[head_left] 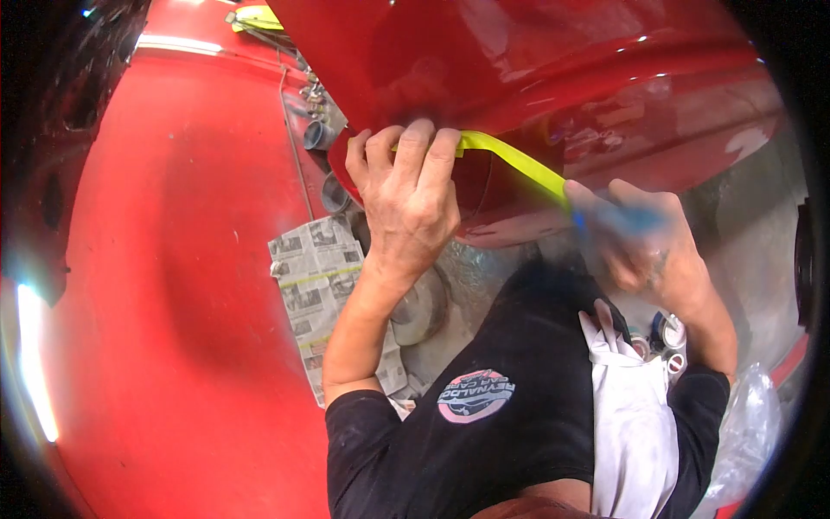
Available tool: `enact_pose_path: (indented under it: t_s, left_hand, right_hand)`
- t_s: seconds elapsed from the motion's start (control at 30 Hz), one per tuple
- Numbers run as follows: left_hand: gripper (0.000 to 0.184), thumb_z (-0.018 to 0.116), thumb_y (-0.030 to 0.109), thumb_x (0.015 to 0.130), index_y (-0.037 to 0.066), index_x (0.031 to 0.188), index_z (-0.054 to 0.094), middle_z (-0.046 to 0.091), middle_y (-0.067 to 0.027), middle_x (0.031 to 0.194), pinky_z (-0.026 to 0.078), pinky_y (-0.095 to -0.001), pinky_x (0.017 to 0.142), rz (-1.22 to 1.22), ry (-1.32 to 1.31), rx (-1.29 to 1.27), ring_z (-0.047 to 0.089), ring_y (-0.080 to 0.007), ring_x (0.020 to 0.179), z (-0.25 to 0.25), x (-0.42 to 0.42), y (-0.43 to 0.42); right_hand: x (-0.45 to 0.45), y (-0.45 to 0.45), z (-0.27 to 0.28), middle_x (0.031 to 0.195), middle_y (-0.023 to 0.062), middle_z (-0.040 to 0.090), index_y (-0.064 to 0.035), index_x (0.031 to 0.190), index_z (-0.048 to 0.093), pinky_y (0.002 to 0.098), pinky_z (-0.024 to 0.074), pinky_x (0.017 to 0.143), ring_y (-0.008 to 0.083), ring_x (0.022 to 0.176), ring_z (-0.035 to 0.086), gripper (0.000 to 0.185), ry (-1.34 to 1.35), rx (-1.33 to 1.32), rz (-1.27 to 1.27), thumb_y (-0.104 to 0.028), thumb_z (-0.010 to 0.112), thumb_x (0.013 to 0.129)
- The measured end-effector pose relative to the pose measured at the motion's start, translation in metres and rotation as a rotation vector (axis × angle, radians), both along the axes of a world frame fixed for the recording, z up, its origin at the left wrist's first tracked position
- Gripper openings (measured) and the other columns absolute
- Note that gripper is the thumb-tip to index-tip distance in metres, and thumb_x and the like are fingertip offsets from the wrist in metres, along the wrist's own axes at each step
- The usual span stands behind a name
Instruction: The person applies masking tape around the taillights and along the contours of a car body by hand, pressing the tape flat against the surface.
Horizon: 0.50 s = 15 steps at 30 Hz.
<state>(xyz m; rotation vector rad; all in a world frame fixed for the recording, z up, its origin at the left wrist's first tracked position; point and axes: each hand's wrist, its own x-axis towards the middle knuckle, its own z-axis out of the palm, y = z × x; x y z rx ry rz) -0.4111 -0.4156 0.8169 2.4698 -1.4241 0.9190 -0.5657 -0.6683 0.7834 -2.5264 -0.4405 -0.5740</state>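
A strip of yellow masking tape (pixel 521 166) stretches between my two hands, in front of a glossy red car panel (pixel 484 69). My left hand (pixel 405 192) has its fingers bent over the panel's lower edge, holding one end of the strip against it. Farther right, my right hand (pixel 653 246) is closed around the tape roll (pixel 635 221), which shows as a blue smear, blurred by motion. The strip runs down from the left fingertips to that roll. My left thumb and the underside of the panel edge are hidden.
Newspaper sheets (pixel 316 281) joined with yellow tape hang left of my forearm. A large red surface (pixel 199 259) fills the left side. Dark cups (pixel 318 135) stand beyond the newspaper. A white cloth (pixel 631 432) hangs over my black shirt, and cans (pixel 670 333) sit by my right elbow.
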Motion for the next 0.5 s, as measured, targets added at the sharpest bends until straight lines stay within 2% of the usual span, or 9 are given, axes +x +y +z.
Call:
enact_pose_path:
  t_s: [0.2,0.33,0.43,0.5]
  left_hand:
    - [0.047,0.067,-0.005,0.07,0.008,0.114,0.072,0.066,-0.0087,0.115,0.041,-0.0493,0.105,0.009,0.014,-0.009,0.059,-0.0324,0.11,0.017,0.006,0.001]
    - [0.047,0.067,-0.006,0.069,0.008,0.114,0.072,0.067,-0.0084,0.115,0.041,-0.0489,0.104,0.01,0.022,-0.002,0.059,-0.0324,0.11,0.016,0.01,0.003]
    - [0.046,0.066,-0.007,0.069,0.008,0.113,0.072,0.067,-0.0084,0.114,0.041,-0.0483,0.103,-0.008,0.007,-0.024,0.059,-0.0323,0.109,0.013,0.015,0.008]
    - [0.039,0.069,-0.006,0.075,0.007,0.111,0.074,0.067,-0.0089,0.112,0.043,-0.0461,0.101,0.0,0.041,-0.051,0.06,-0.0316,0.109,0.017,0.019,0.01]
  right_hand:
    - [0.006,0.002,0.008,0.075,0.0109,0.057,-0.0035,0.132,0.07,0.0403,0.0499,0.052,0.0287,0.058,0.061,0.052,0.044,0.009,0.023,0.0,0.077,0.081]
    - [0.007,-0.002,-0.017,0.076,0.012,0.058,-0.0032,0.128,0.071,0.0413,0.0507,0.055,0.0295,0.06,0.061,0.045,0.02,0.064,-0.041,0.0,0.074,0.084]
    - [0.005,0.0,-0.001,0.077,0.0128,0.057,-0.0038,0.129,0.072,0.0416,0.05,0.056,0.0298,0.062,0.062,0.045,0.043,0.127,-0.023,0.001,0.073,0.084]
    - [0.006,-0.001,0.011,0.077,0.013,0.057,-0.004,0.129,0.071,0.0414,0.0494,0.056,0.0299,0.063,0.062,0.046,0.054,0.194,-0.001,0.001,0.073,0.084]
